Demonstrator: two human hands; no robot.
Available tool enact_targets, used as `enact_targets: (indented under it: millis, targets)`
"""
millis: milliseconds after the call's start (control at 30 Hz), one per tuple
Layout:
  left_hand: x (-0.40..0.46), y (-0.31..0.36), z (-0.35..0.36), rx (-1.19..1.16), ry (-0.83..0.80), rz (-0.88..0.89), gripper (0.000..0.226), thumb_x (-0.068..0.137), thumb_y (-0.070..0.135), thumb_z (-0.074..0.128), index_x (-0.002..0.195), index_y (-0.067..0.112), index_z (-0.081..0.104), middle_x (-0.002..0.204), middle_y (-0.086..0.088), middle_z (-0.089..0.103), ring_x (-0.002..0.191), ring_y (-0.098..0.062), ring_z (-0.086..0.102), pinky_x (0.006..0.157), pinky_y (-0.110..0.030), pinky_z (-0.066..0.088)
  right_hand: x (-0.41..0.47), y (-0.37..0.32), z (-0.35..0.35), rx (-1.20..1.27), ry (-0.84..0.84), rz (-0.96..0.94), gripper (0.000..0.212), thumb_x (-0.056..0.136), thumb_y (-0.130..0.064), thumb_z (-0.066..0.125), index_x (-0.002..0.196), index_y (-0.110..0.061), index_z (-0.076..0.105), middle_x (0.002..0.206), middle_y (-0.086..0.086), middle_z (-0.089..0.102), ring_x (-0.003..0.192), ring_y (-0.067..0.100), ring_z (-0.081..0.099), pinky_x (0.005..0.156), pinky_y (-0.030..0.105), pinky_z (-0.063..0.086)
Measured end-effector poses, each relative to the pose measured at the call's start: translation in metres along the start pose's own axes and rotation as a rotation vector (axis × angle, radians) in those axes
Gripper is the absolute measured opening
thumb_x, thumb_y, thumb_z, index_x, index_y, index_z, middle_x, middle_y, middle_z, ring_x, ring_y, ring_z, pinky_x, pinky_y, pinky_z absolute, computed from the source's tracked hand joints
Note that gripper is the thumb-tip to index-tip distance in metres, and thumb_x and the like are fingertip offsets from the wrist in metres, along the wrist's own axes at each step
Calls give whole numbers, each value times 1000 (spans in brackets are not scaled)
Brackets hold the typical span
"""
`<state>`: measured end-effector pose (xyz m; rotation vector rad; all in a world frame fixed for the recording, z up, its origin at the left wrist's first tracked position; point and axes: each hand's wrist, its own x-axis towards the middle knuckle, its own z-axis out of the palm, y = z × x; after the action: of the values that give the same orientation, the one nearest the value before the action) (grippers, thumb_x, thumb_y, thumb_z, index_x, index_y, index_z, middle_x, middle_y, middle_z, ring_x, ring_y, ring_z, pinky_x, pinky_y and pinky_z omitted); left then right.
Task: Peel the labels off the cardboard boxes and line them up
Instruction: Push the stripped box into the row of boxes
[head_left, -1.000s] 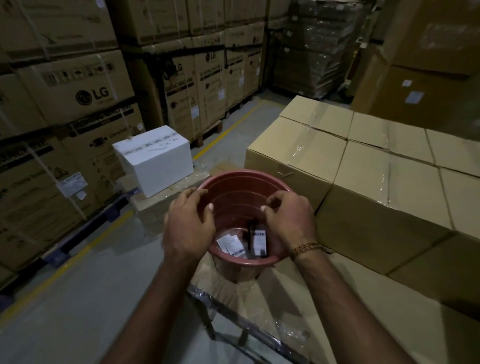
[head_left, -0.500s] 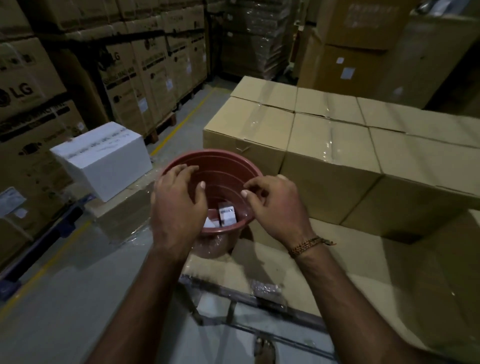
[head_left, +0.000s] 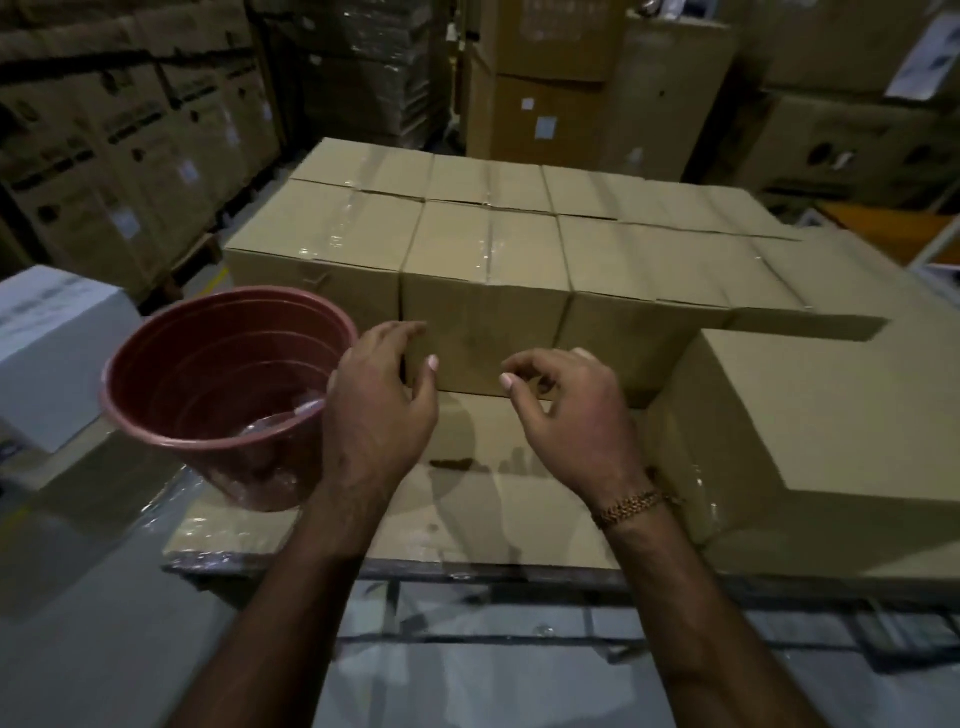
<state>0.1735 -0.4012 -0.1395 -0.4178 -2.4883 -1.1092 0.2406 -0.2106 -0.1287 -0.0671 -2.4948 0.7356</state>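
Note:
A row of plain taped cardboard boxes (head_left: 483, 291) stands on a lower layer of cardboard (head_left: 493, 499) in front of me. My left hand (head_left: 379, 410) hovers before the front face of the middle box, fingers relaxed, holding nothing. My right hand (head_left: 571, 415) hangs beside it with loosely curled fingers, also empty. A red plastic bucket (head_left: 171, 364) sits at the left on the lower layer, just left of my left hand; something pale and shiny lies at its bottom, too dim to identify. No label shows on the box faces near my hands.
A larger box (head_left: 810, 415) stands at the right on the same layer. A white box (head_left: 47, 338) sits at the far left. Tall stacks of printed cartons (head_left: 130, 156) line the back and left. Grey floor and a pallet edge (head_left: 519, 577) lie below.
Both hands have come out of the bucket and moved right, in front of the cardboard boxes. The view has swung right, so the bucket now lies at the left.

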Motion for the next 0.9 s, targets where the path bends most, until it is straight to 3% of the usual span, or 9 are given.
enact_targets:
  millis: [167,300,500,600,900]
  targets:
    - [-28,71,55,-24,-63,-23,41,101,34,62,142,28,59,143,7,59,130,-13,54,105,-48,52,-32,61,-63,-97,-3,63,15,102,-37,66,112,-30,76,101,-18,70,97,5,58,80,37,58]
    - [-55,125,98,-57,-121,2,40,101,35,62,140,28,60,141,8,61,128,-13,55,102,-47,53,-61,114,-115,-288,10,145,24,101,-42,64,119,-28,73,112,-10,71,110,14,55,96,43,52]
    - [-92,182,148,-64,-154,-9,39,101,38,61,139,31,60,140,10,61,128,-12,55,104,-49,52,-93,177,-152,-493,-34,295,70,88,-76,61,143,-33,57,149,1,53,142,25,43,114,49,42]
    - [-104,196,162,-51,-171,-30,39,101,39,62,139,32,59,140,11,61,128,-12,55,105,-48,52,-96,189,-153,-530,-85,322,86,85,-83,59,153,-32,46,162,5,43,152,31,34,122,56,35]
    - [-92,201,178,-20,-215,0,41,101,41,62,141,34,59,144,11,59,131,-13,54,106,-48,51,-96,208,-150,-577,-116,365,84,97,-76,43,163,-25,33,169,11,36,158,40,28,128,63,23]
